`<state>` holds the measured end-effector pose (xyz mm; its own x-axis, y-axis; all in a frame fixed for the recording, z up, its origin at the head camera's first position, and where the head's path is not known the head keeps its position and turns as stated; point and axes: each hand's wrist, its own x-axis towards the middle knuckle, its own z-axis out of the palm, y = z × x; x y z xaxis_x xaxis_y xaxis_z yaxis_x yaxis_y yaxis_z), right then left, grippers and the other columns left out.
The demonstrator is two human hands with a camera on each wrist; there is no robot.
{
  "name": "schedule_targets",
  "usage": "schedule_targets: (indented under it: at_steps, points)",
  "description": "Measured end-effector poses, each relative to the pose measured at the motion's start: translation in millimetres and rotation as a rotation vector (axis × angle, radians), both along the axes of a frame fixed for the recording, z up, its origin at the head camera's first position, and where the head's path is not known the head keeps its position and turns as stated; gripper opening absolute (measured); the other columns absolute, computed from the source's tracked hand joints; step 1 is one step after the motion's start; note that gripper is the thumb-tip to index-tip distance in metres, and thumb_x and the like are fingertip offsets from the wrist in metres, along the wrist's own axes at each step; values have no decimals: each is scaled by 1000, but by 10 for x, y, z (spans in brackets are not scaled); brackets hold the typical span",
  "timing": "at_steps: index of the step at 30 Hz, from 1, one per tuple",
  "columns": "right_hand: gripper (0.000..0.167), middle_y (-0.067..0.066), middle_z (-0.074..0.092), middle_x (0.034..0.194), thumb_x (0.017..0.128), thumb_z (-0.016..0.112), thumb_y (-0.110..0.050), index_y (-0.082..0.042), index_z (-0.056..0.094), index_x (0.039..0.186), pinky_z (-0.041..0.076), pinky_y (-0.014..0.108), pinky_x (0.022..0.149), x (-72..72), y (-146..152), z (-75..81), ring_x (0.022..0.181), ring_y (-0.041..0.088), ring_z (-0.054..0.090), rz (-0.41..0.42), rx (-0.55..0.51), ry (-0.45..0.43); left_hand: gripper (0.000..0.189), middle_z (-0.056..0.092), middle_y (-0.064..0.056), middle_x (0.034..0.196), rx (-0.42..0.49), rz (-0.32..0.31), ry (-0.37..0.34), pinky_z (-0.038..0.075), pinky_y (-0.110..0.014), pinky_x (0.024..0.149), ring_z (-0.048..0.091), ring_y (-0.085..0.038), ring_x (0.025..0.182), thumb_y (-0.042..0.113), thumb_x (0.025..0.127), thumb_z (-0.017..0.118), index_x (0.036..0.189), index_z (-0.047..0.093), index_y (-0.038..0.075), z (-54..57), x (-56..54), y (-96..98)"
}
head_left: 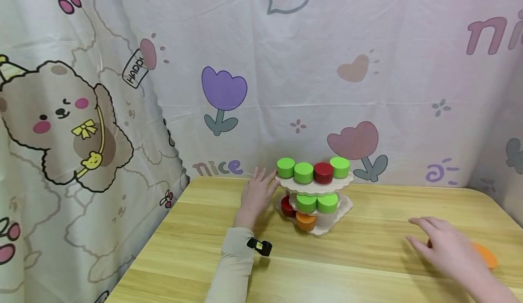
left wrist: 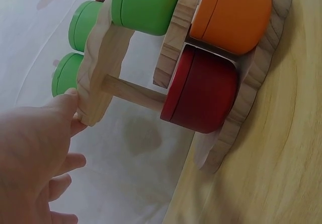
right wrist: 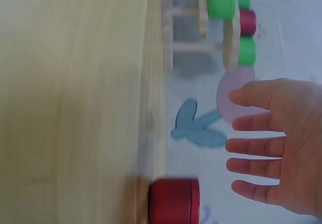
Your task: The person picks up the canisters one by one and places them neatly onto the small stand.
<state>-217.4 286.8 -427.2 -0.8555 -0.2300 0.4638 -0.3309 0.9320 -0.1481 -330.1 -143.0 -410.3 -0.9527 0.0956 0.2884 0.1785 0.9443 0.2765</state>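
A tiered wooden stand (head_left: 316,186) carries colored cylinder blocks. On its top tier sit green blocks (head_left: 303,173) and one red block (head_left: 323,173). Two green blocks (head_left: 327,203) fill the middle tier's front; below are a dark red block (left wrist: 204,90) and an orange block (head_left: 306,221). At the stand's left, my left hand (head_left: 256,196) touches the top tier's edge with thumb and forefinger, other fingers loose. My right hand (head_left: 451,248) hovers over the table's right side, fingers spread, holding nothing. Close to it are an orange piece (head_left: 485,255), partly hidden, and a red block (right wrist: 173,201).
The wooden table (head_left: 367,266) reaches back to a printed curtain (head_left: 310,67) that hangs behind and along the left. A black wrist device (head_left: 259,246) sits at the left sleeve (head_left: 234,262).
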Motion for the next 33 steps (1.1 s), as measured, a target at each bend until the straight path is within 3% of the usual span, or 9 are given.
schedule_targets:
  at_steps: [3,6,8,12,19,33]
  points:
    - [45,18,68,102,75,82,-31,-5,67,109,53,49,64,-30,166,-39,78,28,61,-19,8,-30,56,32,-9,159,-8,7,-3,24,-62,117,16,-34,151,58,101,26,148,41,32,-3,4,7]
    - [48,22,67,104,72,83,-33,-5,68,108,54,55,66,-61,314,-61,90,42,62,-36,31,-66,55,32,-9,159,-10,10,-3,24,-62,117,16,-33,152,58,102,27,148,41,32,0,12,11]
    - [50,24,66,105,73,83,-35,-5,67,109,54,56,67,-88,405,-63,91,44,61,-46,63,-112,55,32,-9,159,-8,12,-6,23,-62,118,16,-33,152,58,102,27,148,41,32,1,18,11]
    - [55,26,65,106,72,83,-39,-4,66,112,52,58,70,-122,563,-80,92,46,59,-61,108,-192,55,31,-9,159,-15,15,-3,22,-62,118,18,-34,151,58,102,27,148,41,32,-4,20,13]
    - [65,27,64,104,71,81,-45,-2,63,116,52,58,63,-182,764,-130,88,43,58,-93,141,-310,55,31,-10,159,3,16,-1,22,-63,117,16,-34,151,59,101,26,148,40,33,8,21,27]
    - [67,25,66,102,68,84,-40,-1,62,117,52,53,64,-259,817,-167,87,38,60,-85,136,-358,56,26,-7,160,16,21,-26,20,-61,119,12,-32,152,59,101,25,149,39,33,5,28,13]
